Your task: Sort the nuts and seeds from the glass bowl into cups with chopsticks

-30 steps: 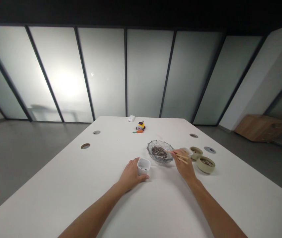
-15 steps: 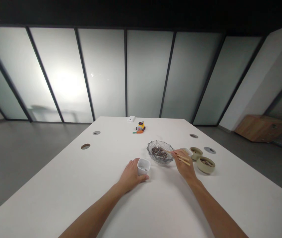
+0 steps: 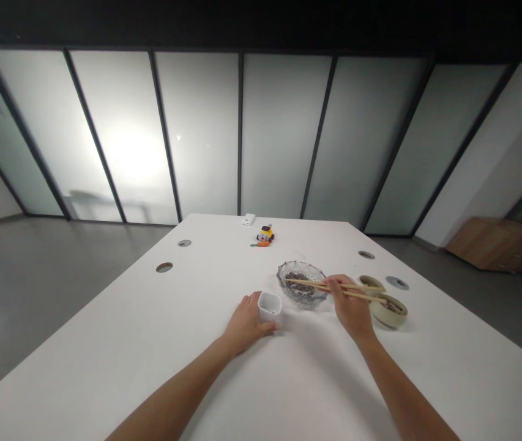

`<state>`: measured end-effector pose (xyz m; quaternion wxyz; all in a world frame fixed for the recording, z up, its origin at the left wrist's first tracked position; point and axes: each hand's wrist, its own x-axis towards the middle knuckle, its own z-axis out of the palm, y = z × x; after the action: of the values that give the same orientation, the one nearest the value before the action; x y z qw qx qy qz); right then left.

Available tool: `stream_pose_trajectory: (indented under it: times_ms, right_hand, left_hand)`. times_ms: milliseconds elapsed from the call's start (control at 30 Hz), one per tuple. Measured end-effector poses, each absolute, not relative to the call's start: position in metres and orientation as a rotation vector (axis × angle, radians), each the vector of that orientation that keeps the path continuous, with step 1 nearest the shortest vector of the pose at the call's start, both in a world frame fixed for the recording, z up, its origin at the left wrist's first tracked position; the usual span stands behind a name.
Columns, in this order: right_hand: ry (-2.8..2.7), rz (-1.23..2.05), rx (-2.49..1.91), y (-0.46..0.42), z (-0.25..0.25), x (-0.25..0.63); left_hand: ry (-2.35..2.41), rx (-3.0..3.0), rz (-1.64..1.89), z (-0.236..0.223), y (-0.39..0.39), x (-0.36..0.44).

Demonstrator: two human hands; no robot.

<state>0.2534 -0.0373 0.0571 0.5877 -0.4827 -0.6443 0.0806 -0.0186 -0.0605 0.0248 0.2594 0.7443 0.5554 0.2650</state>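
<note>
My left hand (image 3: pixel 248 324) is wrapped round the side of a small white cup (image 3: pixel 270 308) that stands on the table; a few dark specks show inside it. Between the fingers of my right hand (image 3: pixel 351 309) is a pair of wooden chopsticks (image 3: pixel 311 283). Their tips reach over a clear glass bowl (image 3: pixel 304 300) with a scalloped rim. Small dark brown pieces (image 3: pixel 298 278), like seeds or beans, lie in that bowl. Whether the tips pinch a piece is too small to tell.
Right of my right hand stand two beige round bowls, one farther back (image 3: pixel 371 283) and a nearer one (image 3: pixel 391 313) with brownish pieces in it. A toy car (image 3: pixel 266 233), a toy carrot (image 3: pixel 261 244) and a white box-like object (image 3: pixel 248 219) lie at the back. Round holes (image 3: pixel 164 267) pierce the white tabletop.
The chopsticks in my right hand now lie flatter and extend farther across the glass bowl. My left hand still holds the white cup. The whole view has shifted slightly.
</note>
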Motion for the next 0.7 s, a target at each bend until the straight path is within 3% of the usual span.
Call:
stream_pose_trajectory:
  times_ms: [133, 700]
  right_hand:
    - [-1.64, -0.061, -1.134, -0.032, 0.052, 0.265]
    - [-1.691, -0.076, -1.194, -0.021, 0.04, 0.281]
  left_hand:
    - [1.514, 2.018, 0.703, 0.025, -0.061, -0.019]
    - [1.511, 2.012, 0.688, 0.027, -0.061, -0.02]
